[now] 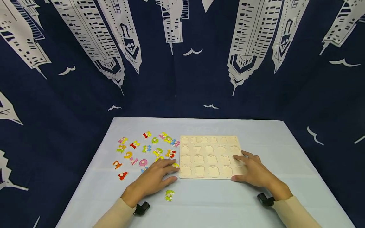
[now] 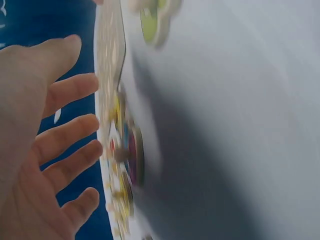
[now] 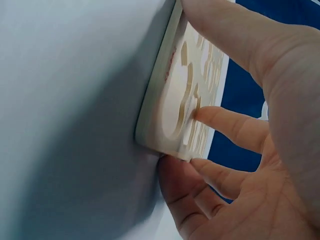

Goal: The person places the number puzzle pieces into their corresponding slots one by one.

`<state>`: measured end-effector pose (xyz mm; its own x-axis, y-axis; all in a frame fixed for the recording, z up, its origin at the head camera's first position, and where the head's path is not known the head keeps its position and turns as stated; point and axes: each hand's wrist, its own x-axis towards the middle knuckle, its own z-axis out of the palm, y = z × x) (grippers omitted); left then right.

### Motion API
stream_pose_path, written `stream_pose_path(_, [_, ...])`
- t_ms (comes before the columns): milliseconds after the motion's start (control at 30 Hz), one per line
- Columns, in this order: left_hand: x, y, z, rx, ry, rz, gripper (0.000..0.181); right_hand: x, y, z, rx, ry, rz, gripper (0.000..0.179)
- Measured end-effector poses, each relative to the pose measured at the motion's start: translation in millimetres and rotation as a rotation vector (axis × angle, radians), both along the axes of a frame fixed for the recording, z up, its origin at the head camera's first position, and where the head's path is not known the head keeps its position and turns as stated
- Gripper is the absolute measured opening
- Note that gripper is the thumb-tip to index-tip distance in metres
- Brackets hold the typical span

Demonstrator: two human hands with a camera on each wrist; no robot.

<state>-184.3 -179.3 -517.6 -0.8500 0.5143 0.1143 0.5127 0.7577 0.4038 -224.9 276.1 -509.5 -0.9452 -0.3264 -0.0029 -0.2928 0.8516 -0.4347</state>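
Observation:
A pale wooden puzzle board [image 1: 211,154] with rows of recessed number shapes lies flat on the white table. My right hand [image 1: 253,171] holds its near right corner: the thumb is at the near edge, one finger [image 3: 225,125] lies over the face, and others meet the right edge. My left hand [image 1: 154,179] is spread just left of the board, fingers loosely bent and nothing held in them. Beneath and beyond it are colourful number pieces with knobs, such as a pink zero [image 1: 143,162]. A green three [image 1: 169,195] lies nearer, below the left thumb.
Several more number pieces are scattered left of the board, among them a red four [image 1: 123,175], an orange one [image 1: 117,164] and a blue-yellow twelve [image 1: 146,148]. A dark blue cloth [image 1: 176,82] with white building prints hangs behind the white table [image 1: 273,142].

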Motion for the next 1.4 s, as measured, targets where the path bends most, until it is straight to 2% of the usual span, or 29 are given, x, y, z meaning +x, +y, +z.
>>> stream_pose_path(133, [-0.2,-17.1,-0.5,0.025,0.061,0.079,0.036,0.9,3,-2.1,-0.011,-0.009,0.02,0.102])
stream_pose_path(433, [-7.3,-64.6,3.3,0.029,0.11,0.274,0.038,-2.4,10,-1.4,0.0,0.0,0.044,0.113])
stream_pose_path(567, [-9.5,-82.3,6.9,0.035,0.126,0.331,0.035,-3.6,12,-0.7,0.005,0.007,0.042,0.115])
stream_pose_path(767, [-11.1,-94.0,9.0,0.035,0.119,0.33,0.023,-4.2,11,-2.9,-0.004,-0.001,0.033,0.114])
stream_pose_path(900, [-11.8,-95.5,5.9,0.021,0.112,0.309,0.021,-2.3,12,-5.8,-0.001,-0.017,0.029,0.114])
stream_pose_path(1033, [-15.1,-94.2,3.9,0.027,0.136,0.302,0.017,-2.6,13,-6.4,-0.001,0.003,0.029,0.113])
stream_pose_path(1233, [-18.8,-88.5,3.4,0.045,0.143,0.329,0.014,-4.6,12,-7.1,0.004,-0.014,0.022,0.113])
stream_pose_path(1400, [-23.6,-72.4,7.0,0.07,0.125,0.343,0.014,-4.6,12,-4.8,0.013,-0.02,0.017,0.114])
